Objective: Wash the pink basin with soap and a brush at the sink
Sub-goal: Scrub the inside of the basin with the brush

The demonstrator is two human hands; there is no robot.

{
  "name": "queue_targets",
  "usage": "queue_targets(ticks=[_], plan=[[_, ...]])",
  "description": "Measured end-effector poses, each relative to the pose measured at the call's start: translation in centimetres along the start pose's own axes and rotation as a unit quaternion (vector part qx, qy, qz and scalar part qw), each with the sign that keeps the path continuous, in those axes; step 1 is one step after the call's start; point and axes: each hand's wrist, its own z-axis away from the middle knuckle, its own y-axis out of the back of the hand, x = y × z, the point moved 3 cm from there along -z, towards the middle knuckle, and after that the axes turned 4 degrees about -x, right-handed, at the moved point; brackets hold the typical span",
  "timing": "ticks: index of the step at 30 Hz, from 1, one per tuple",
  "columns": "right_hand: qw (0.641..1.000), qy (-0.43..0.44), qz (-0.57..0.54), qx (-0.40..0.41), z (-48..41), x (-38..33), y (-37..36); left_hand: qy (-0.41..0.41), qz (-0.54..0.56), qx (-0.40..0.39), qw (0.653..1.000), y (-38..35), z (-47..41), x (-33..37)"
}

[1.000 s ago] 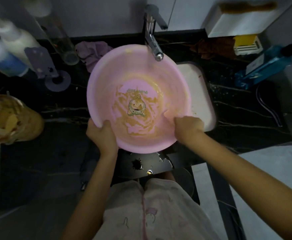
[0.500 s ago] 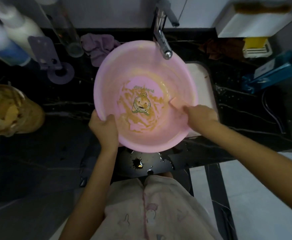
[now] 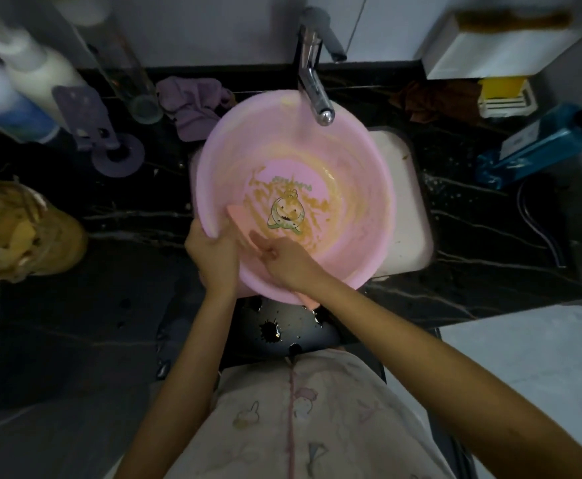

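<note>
1. The pink basin [image 3: 351, 188] is being held over the white sink [image 3: 408, 209]. Its far rim is sitting under the faucet [image 3: 317, 98], and yellowish-brown residue is smearing its bottom.
2. The left hand [image 3: 213, 254] is gripping the basin's near-left rim, fingers wrapped around the edge.
3. The right hand [image 3: 284, 259] is reaching inside the basin, fingers closed around a salmon-coloured flat tool [image 3: 236, 221]. The tool's tip is lying against the inner wall just beside the left hand.
4. A purple cloth [image 3: 193, 105] is lying on the black counter [image 3: 490, 254] beside the basin's far-left rim.

The round pink basin [image 3: 362, 202] is tilted over the white sink [image 3: 403, 188]. Yellow-brown smears coat its inside around a cartoon print [image 3: 286, 214] on the bottom.
</note>
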Motion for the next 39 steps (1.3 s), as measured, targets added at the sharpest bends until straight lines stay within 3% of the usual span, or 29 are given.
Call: queue_targets(ticks=[2,5,7,8,12,16,20,22,24,27,31,37,39], plan=[[0.997,0.003,0.077,0.024,-1.0,0.8,0.7,0.003,-0.006,-0.007,1.0,-0.5,0.2,-0.2],[0.983,0.001,0.158,-0.095,0.3,2.2,1.5,0.028,-0.011,0.007,1.0,-0.3,0.1,-0.4],[0.94,-0.038,0.285,-0.183,2.7,4.6,3.1,0.04,-0.006,0.011,0.999,-0.1,-0.4,-0.5],[0.915,-0.077,0.351,-0.185,3.6,6.0,4.4,0.041,-0.002,0.008,0.999,-0.1,-0.5,-0.4],[0.861,-0.232,0.449,-0.051,2.2,8.7,10.2,0.046,-0.019,-0.01,0.999,-0.5,-0.3,-0.1],[0.84,-0.22,0.493,0.054,-0.5,8.3,11.2,0.045,-0.024,-0.004,0.999,-0.4,-0.4,-0.2],[0.849,-0.237,0.464,-0.089,1.4,7.5,8.2,0.039,-0.025,0.019,0.999,-0.4,-0.2,-0.4],[0.87,-0.171,0.422,-0.189,2.4,6.8,5.9,0.036,-0.031,0.025,0.999,-0.6,-0.2,-0.3],[0.885,-0.123,0.384,-0.23,2.4,6.3,4.4,0.038,-0.041,0.021,0.998,-0.6,-0.3,-0.3],[0.893,-0.183,0.36,-0.198,1.4,6.7,5.1,0.039,-0.063,0.014,0.997,-0.5,-0.2,-0.3],[0.876,-0.27,0.399,-0.031,0.4,8.5,8.8,0.037,-0.05,0.012,0.998,-0.3,0.0,-0.3],[0.958,-0.18,0.196,0.102,-7.4,7.0,7.7,0.039,-0.048,0.01,0.998,-0.6,0.0,0.2],[0.971,-0.119,0.183,0.1,-8.4,5.6,6.6,0.035,-0.053,0.012,0.998,-0.7,0.1,0.3]])
